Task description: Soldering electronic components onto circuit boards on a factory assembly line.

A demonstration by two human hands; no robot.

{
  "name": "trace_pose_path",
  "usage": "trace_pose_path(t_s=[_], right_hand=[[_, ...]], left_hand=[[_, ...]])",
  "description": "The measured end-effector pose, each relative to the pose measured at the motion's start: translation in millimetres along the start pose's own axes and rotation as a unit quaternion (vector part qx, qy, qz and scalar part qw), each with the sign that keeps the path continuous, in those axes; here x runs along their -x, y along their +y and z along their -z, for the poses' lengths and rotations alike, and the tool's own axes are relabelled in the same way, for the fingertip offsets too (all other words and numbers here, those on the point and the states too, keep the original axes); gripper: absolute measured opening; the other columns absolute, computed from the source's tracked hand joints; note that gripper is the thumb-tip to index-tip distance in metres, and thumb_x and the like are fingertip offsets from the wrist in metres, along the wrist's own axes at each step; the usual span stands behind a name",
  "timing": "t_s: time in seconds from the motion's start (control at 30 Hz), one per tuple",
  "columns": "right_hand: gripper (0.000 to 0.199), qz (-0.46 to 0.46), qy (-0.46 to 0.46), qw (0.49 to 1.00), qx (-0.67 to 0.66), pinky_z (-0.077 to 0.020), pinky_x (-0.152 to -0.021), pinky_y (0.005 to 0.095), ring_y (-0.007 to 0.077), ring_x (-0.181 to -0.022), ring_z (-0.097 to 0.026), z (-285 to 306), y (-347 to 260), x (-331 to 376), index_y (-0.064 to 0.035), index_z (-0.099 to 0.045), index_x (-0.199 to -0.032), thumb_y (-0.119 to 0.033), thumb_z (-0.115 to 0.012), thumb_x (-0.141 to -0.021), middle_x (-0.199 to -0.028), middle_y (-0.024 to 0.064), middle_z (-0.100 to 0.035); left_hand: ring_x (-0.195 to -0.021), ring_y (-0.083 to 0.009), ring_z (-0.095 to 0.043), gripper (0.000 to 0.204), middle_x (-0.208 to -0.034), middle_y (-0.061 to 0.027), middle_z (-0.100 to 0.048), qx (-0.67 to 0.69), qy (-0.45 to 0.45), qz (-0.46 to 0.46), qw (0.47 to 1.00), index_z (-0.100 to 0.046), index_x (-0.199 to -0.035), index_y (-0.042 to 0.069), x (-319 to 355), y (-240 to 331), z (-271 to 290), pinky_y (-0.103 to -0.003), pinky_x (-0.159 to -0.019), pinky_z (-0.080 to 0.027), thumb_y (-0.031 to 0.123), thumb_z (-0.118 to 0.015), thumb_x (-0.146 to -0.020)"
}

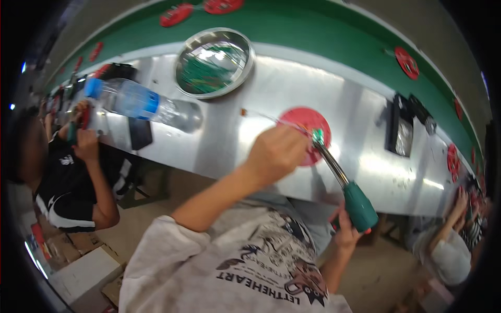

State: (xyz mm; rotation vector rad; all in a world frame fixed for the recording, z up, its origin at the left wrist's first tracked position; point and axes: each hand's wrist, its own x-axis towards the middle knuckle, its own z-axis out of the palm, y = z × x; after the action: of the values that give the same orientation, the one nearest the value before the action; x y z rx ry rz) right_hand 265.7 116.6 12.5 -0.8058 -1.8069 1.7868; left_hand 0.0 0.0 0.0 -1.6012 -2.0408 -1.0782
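My left hand [279, 151] is closed in a pinch over a round red disc [305, 116] on the metal bench. Thin wires [263, 116] run out from by its fingertips, ending at the left in a small orange-brown connector [243, 111]. A small bright green piece [318, 136], its kind too small to tell, sits just beyond the fingers. My right hand [345, 232] is wrapped round a tool with a green body [360, 208] and a long metal barrel [333, 164], which looks like a hot air gun. The barrel's tip meets or nearly meets the green piece; contact cannot be made out.
A steel bowl [248, 68] of green pieces and wires stands at the back. A plastic bottle [156, 106] lies left of it. Right is a black tray [395, 128]. A green belt [313, 31] carrying red discs runs behind. Co-workers [68, 177] sit at both sides.
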Motion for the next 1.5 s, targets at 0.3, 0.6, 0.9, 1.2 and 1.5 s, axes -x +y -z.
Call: trace_pose_path(t_s=[0.3,0.6,0.9,1.2,1.5], right_hand=[[0.038,0.129,0.047,0.988,-0.066,-0.0486,-0.046,0.0299,0.0191,-0.054,-0.059,8.5,27.6,-15.7,0.0082,-0.055,-0.124,-0.017,-0.060,-0.096,-0.104,0.0168,-0.063],[0.039,0.171,0.099,0.974,-0.112,-0.0482,-0.043,0.0309,0.0202,-0.050,-0.058,19.7,13.8,-44.0,0.0074,-0.052,-0.124,-0.019,-0.058,-0.096,-0.103,0.0166,-0.060],[0.030,0.118,0.221,0.950,-0.186,-0.0437,-0.039,0.0337,0.0178,-0.044,-0.053,20.2,11.9,-76.9,0.0013,-0.058,-0.105,-0.028,-0.052,-0.103,-0.082,0.0123,-0.062],[0.026,0.177,0.215,0.949,-0.150,-0.0471,-0.041,0.0324,0.0195,-0.047,-0.057,13.1,6.8,-72.1,0.0068,-0.055,-0.108,-0.018,-0.048,-0.103,-0.096,0.0174,-0.061],[0.026,0.144,0.291,0.929,-0.179,-0.0468,-0.042,0.0314,0.0182,-0.047,-0.057,6.4,2.4,-75.9,0.0049,-0.056,-0.105,-0.020,-0.050,-0.102,-0.090,0.0143,-0.061]], left_hand=[[-0.068,-0.0221,-0.059,0.012,-0.075,-0.0050,-0.057,-0.024,0.033,0.005,0.999,-0.064,-0.081,0.004,-13.2,0.5,6.5,-0.035,-0.057,-0.051,0.006,-0.071,-0.071],[-0.071,-0.0221,-0.061,0.011,-0.078,-0.0057,-0.061,-0.029,0.033,-0.011,0.999,-0.066,-0.081,0.003,-5.6,4.5,11.8,-0.035,-0.061,-0.052,0.009,-0.070,-0.073],[-0.065,-0.0271,-0.060,0.008,-0.073,-0.0082,-0.059,-0.012,-0.001,-0.012,1.000,-0.065,-0.082,0.004,-13.9,5.5,12.6,-0.040,-0.056,-0.048,0.004,-0.070,-0.075],[-0.073,-0.0264,-0.064,0.009,-0.082,-0.0085,-0.065,-0.017,-0.010,-0.010,1.000,-0.066,-0.084,0.003,-15.4,1.5,-1.0,-0.038,-0.061,-0.052,0.001,-0.070,-0.075],[-0.101,-0.0327,-0.061,0.028,-0.111,-0.0094,-0.067,-0.061,0.008,0.032,0.998,-0.070,-0.098,0.005,-34.8,20.0,18.2,-0.048,-0.090,-0.045,0.013,-0.077,-0.072]])
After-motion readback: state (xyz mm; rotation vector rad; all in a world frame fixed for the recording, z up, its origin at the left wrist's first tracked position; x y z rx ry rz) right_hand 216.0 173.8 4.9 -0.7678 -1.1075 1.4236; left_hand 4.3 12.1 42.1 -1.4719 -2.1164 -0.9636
